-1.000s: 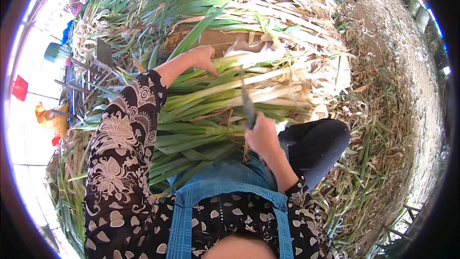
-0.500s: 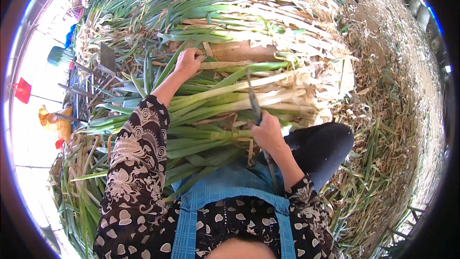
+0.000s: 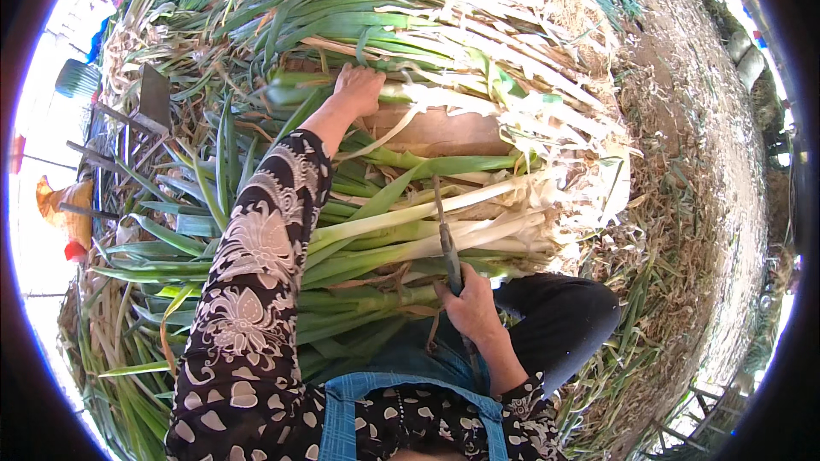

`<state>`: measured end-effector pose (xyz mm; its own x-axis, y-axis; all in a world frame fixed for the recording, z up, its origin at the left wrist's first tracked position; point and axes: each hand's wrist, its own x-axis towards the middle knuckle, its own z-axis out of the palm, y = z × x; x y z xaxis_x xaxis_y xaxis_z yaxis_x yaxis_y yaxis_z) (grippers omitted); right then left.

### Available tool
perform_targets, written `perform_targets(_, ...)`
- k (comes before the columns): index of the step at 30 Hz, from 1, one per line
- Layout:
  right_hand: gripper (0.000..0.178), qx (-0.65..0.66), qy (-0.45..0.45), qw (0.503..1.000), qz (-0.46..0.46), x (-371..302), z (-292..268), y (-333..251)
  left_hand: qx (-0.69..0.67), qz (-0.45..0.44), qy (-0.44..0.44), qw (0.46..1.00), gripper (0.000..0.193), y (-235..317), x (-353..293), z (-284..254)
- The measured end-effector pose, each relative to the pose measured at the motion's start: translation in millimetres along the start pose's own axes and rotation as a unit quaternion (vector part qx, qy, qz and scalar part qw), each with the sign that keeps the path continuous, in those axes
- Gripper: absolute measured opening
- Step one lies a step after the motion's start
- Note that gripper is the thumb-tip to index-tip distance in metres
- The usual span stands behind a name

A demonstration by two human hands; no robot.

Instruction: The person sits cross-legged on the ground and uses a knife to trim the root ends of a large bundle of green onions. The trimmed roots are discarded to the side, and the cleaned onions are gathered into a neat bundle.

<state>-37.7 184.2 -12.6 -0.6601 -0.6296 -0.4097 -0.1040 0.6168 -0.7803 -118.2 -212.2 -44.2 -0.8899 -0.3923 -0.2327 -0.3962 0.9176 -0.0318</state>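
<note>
My left hand (image 3: 359,90) reaches forward to the far pile, its fingers closed round a leek (image 3: 440,99) with dry pale outer leaves. The leek's green end, left of the hand, is blurred. Under it lies a smooth brown surface (image 3: 436,132), perhaps wood. My right hand (image 3: 472,303), nearer to me, is wrapped round the grey handle of a long thin knife (image 3: 449,243). The blade points away from me, above several leeks (image 3: 427,243) laid across in front of me, white ends to the right and green leaves to the left.
A wide heap of leeks (image 3: 342,0) fills the far side. Dry trimmings and husks (image 3: 675,171) cover the ground at right. At left stand a metal frame (image 3: 154,102) and an orange-yellow thing (image 3: 64,205). My bent knee (image 3: 568,316) is beside my right hand.
My left hand has moved forward and to the right, onto a leek of the far pile. My right hand still holds the knife; the whole view has shifted slightly.
</note>
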Motion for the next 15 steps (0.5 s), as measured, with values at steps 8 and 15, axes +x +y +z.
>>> perform_targets(8, 0.027, 0.016, 0.041, 0.995, -0.093, -24, -13, -29, -0.094, 0.117, -0.123, 0.981, 0.04, 32, -82, -41)
perform_targets(15, 0.03, -0.146, 0.039, 0.986, -0.071, -45, 10, -32, -0.102, 0.065, -0.207, 0.971, 0.036, 50, -126, -50)
